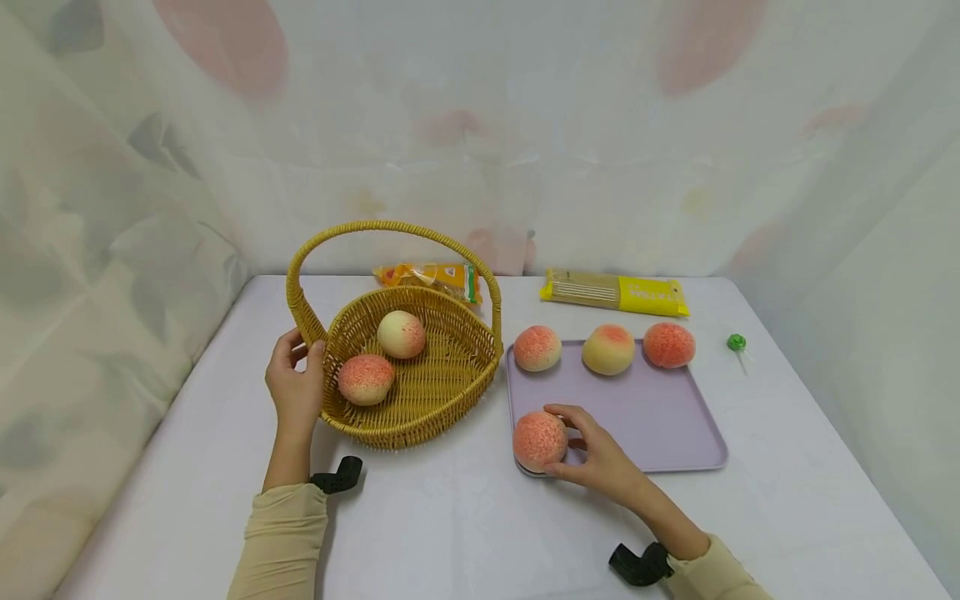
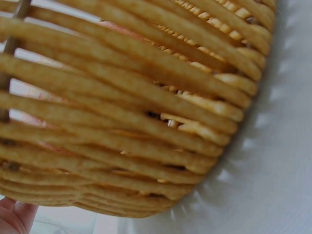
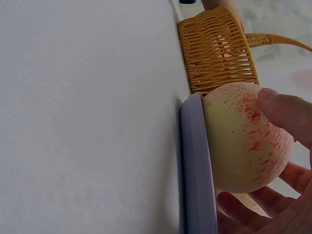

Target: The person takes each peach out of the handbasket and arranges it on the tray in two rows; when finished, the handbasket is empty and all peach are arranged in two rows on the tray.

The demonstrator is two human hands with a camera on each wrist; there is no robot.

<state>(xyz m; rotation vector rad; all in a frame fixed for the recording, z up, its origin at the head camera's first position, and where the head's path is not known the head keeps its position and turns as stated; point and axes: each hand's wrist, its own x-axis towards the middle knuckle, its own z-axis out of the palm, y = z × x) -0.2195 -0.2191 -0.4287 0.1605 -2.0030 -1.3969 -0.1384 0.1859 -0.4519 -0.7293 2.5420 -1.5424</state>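
My left hand (image 1: 295, 379) grips the left side of a yellow wicker basket (image 1: 450, 412) where its tall handle meets the rim. Two peaches, one pink and cream (image 1: 366, 380) and one paler (image 1: 401, 335), lie inside. In the left wrist view the basket's woven wall (image 2: 122, 107) hides most of that hand. At the near left corner of a lilac tray (image 1: 645, 408), my right hand (image 1: 600, 458) has thumb and fingers round a speckled peach (image 1: 540, 442). The right wrist view shows this peach (image 3: 243, 141) over the tray's edge (image 3: 197, 161).
Along the tray's far edge sit three more peaches: a speckled one (image 1: 537, 348), a yellowish one (image 1: 608, 350) and a redder one (image 1: 669, 345). Behind are an orange snack packet (image 1: 438, 279) and a yellow noodle packet (image 1: 615, 292). A green lollipop (image 1: 737, 342) lies at right.
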